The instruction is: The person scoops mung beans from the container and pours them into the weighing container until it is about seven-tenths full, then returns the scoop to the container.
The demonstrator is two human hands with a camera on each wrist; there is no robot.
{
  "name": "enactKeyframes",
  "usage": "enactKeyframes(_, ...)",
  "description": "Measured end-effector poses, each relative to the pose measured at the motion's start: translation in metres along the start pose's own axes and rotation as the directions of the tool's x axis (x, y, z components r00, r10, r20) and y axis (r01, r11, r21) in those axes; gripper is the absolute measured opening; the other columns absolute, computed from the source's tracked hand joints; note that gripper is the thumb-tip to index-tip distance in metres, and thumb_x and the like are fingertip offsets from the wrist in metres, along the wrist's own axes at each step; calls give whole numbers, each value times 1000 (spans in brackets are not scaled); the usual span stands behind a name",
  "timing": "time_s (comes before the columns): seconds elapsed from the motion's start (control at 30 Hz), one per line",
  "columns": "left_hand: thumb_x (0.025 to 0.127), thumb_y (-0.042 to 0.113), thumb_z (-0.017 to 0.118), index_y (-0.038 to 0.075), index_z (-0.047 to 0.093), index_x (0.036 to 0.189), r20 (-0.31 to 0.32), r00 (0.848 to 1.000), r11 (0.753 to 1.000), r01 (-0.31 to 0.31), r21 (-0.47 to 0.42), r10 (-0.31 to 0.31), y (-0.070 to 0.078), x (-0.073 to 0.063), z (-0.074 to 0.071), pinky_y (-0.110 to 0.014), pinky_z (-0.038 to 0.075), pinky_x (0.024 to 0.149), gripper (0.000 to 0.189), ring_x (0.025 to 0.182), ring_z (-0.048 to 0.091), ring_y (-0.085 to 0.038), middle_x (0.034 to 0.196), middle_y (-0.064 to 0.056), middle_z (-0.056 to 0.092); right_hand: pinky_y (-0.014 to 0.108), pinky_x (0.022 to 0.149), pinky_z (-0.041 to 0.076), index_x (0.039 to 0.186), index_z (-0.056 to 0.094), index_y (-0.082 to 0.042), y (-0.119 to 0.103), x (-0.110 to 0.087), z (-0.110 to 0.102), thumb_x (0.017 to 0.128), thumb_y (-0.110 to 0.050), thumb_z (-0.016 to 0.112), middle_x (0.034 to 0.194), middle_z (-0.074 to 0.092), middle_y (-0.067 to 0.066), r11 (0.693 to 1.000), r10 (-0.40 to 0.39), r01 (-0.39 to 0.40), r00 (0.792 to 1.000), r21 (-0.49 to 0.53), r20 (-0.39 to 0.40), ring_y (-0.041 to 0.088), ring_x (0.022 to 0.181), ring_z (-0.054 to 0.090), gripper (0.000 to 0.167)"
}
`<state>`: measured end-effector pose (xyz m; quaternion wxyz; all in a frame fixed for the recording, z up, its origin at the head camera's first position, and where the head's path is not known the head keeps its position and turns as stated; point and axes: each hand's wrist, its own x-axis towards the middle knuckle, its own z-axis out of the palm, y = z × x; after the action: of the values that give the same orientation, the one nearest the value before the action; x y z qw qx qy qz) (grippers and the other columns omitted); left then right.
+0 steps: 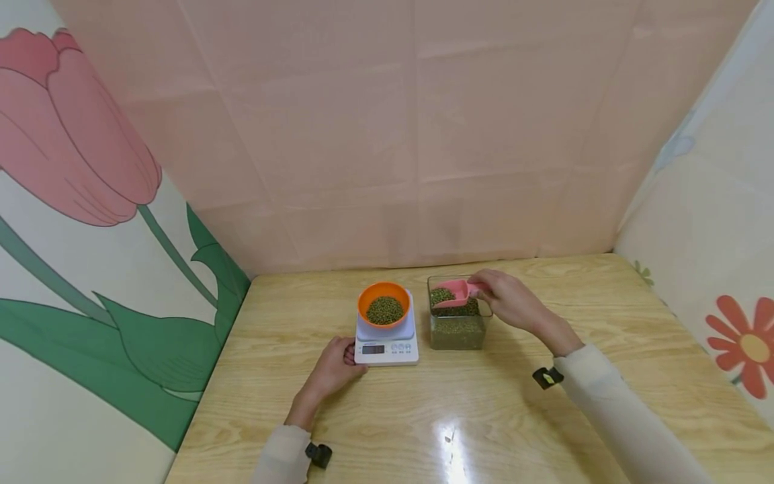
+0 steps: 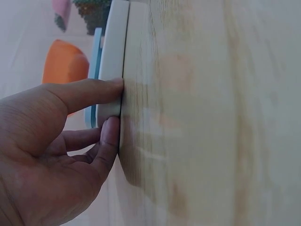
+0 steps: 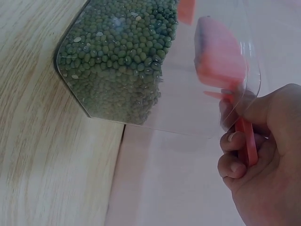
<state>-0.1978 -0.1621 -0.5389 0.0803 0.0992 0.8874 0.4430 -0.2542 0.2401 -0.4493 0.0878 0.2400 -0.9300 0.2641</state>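
My right hand grips the handle of a pink scoop, fingers curled round it. Green mung beans lie in the scoop, which is over the mouth of a clear rectangular container. More mung beans fill the lower part of that container. At the front left corner of a white kitchen scale, my left hand holds on, thumb at the front edge and fingers at the side. On the scale's platform stands an orange bowl with mung beans in it.
The container stands just right of the scale on a wood-grain table. A pink sheet hangs behind the table. Printed flower panels rise at the left and right.
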Motion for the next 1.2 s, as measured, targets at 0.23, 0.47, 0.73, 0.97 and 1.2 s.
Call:
enactKeyframes(0.23,85,5,87,-14,59,137,8,1000,1000,-1,-13,1,0,0,0,-21,49,75,62,92,56,-21,108,-16,56,59,96,56,126,70,1,0,-3,0,107,-15,64,121,74,20,999,18,-18,1000,42,-5,37,109,71,25)
enactKeyframes(0.47,85,5,87,-14,60,137,5,1000,1000,-5,-1,5,0,0,0,-21,48,74,62,92,55,-21,106,-16,56,59,97,55,126,70,1,2,-3,-1,108,-15,62,123,73,20,997,39,-38,999,62,-23,38,113,69,25)
enactKeyframes(0.73,85,5,87,-15,59,137,8,1000,1000,-6,4,6,2,-2,0,-21,48,74,62,92,56,-21,107,-16,56,57,93,55,122,71,0,3,-3,-1,107,-13,64,117,74,18,998,28,-25,998,57,-53,36,107,70,22)
enactKeyframes(0.97,85,6,87,-14,60,136,4,1000,1000,-2,-10,2,1,-1,0,-21,49,74,61,91,56,-21,107,-16,56,59,95,55,125,70,2,-1,-4,-7,107,-13,63,120,73,21,997,43,-40,998,69,-49,39,110,70,25)
enactKeyframes(1.2,85,7,87,-13,60,136,-2,1000,1000,-5,-16,5,1,-1,0,-21,48,73,61,91,55,-20,106,-16,56,59,94,56,125,70,2,-1,-5,-10,108,-13,62,119,73,21,995,52,-48,997,86,-50,38,108,70,25)
